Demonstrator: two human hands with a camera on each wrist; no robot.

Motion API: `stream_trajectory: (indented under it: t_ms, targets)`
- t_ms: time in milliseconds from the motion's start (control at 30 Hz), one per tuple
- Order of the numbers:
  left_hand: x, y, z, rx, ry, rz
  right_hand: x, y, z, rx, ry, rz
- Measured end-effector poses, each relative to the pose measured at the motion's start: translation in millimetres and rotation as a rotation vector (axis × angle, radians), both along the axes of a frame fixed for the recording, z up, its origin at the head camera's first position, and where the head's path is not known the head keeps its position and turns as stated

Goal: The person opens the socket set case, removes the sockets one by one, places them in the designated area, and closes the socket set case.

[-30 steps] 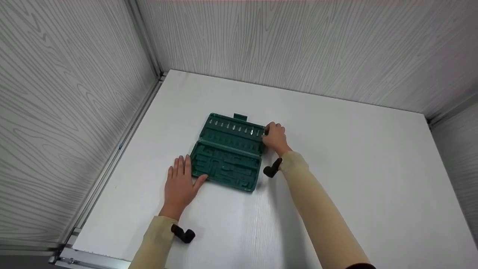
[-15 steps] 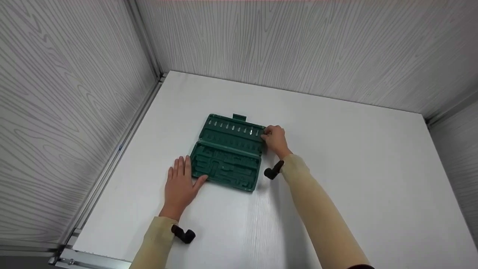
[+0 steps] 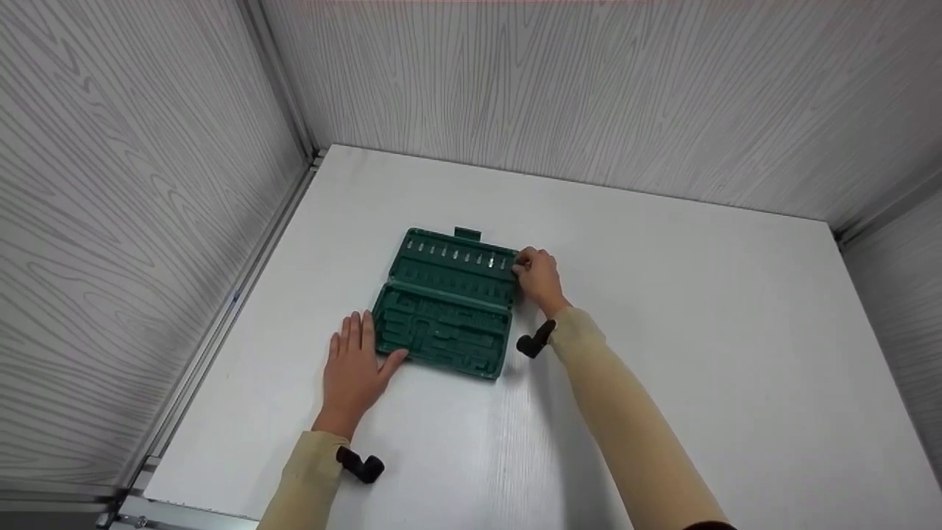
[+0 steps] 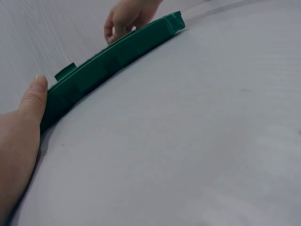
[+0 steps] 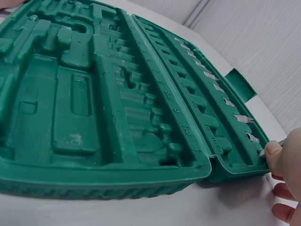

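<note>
A green plastic bit case (image 3: 449, 313) lies unfolded flat on the white table, its hinge running across the middle. Several silver screwdriver bits (image 5: 243, 118) sit in a row along its far half. At the far right end of that row, my right hand (image 3: 539, 278) pinches a small bit (image 5: 262, 153) between thumb and fingers, largely hidden by them. My left hand (image 3: 355, 375) lies flat with straight fingers against the case's near left corner. Its thumb (image 4: 34, 96) touches the near edge. The near half's moulded slots hold no tools.
A green latch tab (image 3: 467, 233) sticks out from the case's far edge. Pale wood-grain panels (image 3: 471, 88) enclose the table at the back and sides. A metal frame rail (image 3: 228, 309) runs along the left edge of the white table (image 3: 699, 331).
The right fingers have drawn closer over the case's far right corner, and a dark piece visible at their tips is now hidden. Left hand and case stay put; the head view shifts slightly.
</note>
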State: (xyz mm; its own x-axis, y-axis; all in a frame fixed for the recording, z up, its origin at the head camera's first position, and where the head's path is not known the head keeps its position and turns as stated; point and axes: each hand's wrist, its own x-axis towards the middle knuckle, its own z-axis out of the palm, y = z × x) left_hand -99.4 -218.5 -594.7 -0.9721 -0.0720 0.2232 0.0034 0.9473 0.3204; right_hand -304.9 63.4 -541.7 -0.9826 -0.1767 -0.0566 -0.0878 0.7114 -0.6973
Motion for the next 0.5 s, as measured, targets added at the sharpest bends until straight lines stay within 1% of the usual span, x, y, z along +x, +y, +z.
stream_trajectory:
  t_ms: [200,233,333,433,500]
  targets:
    - [0.3,1.1,0.0,0.012,0.007,-0.008,-1.3,6.6,3.2,-0.162,-0.024,-0.047]
    - [0.4,0.9,0.1,0.011,0.009,-0.007,-1.5,8.1,3.3,-0.174,-0.027,-0.049]
    - [0.6,0.1,0.1,0.008,0.017,-0.01,-1.8,12.3,2.7,-0.18,-0.033,-0.038]
    - [1.3,-0.9,0.0,0.008,0.022,-0.014,-0.2,16.3,2.6,-0.152,-0.041,-0.023]
    - [1.9,-1.8,-0.1,0.009,0.022,-0.014,3.3,18.5,3.5,-0.137,-0.051,-0.016]
